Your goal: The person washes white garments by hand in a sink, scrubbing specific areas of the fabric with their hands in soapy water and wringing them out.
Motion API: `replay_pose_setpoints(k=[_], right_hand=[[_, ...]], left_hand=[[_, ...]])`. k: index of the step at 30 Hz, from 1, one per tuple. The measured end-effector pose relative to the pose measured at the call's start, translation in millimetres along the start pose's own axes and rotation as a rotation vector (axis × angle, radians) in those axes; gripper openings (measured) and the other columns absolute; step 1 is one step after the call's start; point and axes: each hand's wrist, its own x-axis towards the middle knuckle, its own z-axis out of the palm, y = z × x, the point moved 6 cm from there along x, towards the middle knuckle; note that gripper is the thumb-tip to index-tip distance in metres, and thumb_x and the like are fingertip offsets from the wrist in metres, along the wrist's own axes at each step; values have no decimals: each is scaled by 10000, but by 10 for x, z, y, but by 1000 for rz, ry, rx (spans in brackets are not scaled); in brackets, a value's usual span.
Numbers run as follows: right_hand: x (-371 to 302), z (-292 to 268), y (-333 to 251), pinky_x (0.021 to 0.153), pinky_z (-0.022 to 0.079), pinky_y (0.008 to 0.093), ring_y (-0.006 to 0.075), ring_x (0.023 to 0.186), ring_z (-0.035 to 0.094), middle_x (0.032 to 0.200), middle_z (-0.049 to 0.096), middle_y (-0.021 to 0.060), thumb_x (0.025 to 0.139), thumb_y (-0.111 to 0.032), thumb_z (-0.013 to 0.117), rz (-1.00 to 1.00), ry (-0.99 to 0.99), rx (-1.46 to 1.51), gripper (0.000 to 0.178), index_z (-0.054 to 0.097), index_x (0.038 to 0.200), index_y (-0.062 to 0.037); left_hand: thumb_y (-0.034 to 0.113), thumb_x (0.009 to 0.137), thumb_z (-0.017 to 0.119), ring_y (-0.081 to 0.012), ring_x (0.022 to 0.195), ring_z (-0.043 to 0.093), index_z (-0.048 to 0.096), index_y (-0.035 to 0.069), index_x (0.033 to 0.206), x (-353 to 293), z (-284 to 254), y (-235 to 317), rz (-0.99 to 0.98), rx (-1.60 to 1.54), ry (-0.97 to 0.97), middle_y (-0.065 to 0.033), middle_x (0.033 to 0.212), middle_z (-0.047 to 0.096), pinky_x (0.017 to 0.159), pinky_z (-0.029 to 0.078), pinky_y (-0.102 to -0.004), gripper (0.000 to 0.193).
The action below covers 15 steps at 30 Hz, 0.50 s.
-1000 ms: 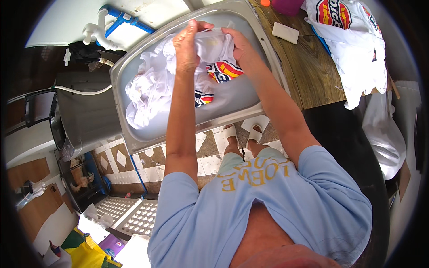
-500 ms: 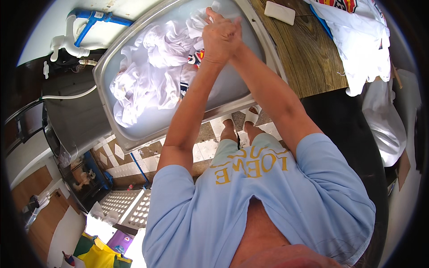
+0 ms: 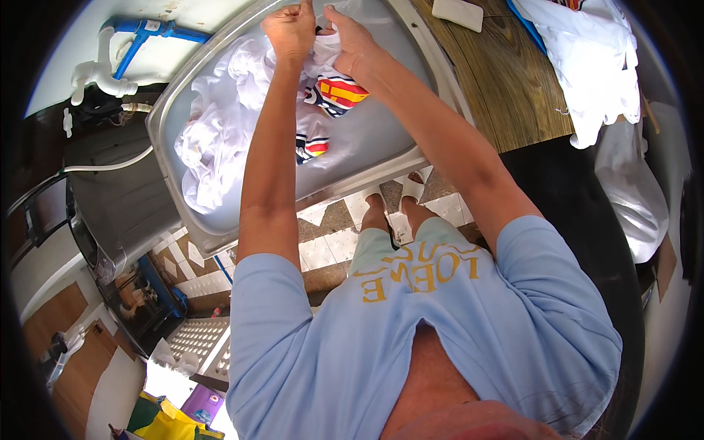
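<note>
A metal sink (image 3: 183, 88) filled with cloudy water holds several soaked white garments (image 3: 209, 150). My left hand (image 3: 290, 33) is closed in a fist above the water, its thumb up, gripping part of a wet white shirt (image 3: 326, 50). My right hand (image 3: 353, 45) is closed round the same shirt, a short way to the right. Some of the cloth inside both hands is hidden. Below my right hand hangs a red, yellow and navy printed patch (image 3: 342, 92) of the shirt. Another printed piece (image 3: 314, 145) lies lower, by my left forearm.
A pale bar, likely soap (image 3: 457, 15), lies on the wooden counter (image 3: 513, 95) to the right of the sink. White printed clothing (image 3: 590, 66) hangs over the counter's far right. White and blue pipes (image 3: 110, 70) stand at the left.
My hands were pressed together above the sink; now they are apart, the left moved leftward. The printed part of the shirt between them has come into view.
</note>
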Motion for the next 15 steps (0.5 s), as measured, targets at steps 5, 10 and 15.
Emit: replay_pose_setpoints(k=[5, 10, 15], right_hand=[[-390, 264, -365, 800, 493, 323, 202, 878, 609, 969, 626, 121, 725, -251, 702, 8, -52, -486, 435, 572, 1060, -5], [-271, 241, -335, 806, 493, 343, 239, 844, 619, 955, 631, 133, 689, -113, 632, 107, -141, -483, 298, 605, 962, 2], [-42, -22, -490, 811, 497, 356, 248, 843, 620, 937, 631, 131, 710, -116, 617, 16, -64, -419, 253, 611, 937, -5]], left_hand=[[291, 836, 674, -53, 361, 307, 471, 127, 482, 213, -168, 290, -63, 2, -320, 51, 412, 382, 356, 187, -253, 440], [334, 903, 564, -85, 531, 430, 664, 1, 760, 226, -392, 368, 44, 233, -246, -6, 614, 550, 522, 383, -233, 376], [243, 893, 592, -58, 642, 451, 665, 9, 869, -418, -422, 458, 152, 97, -147, 21, 768, 557, 604, 403, -219, 247]])
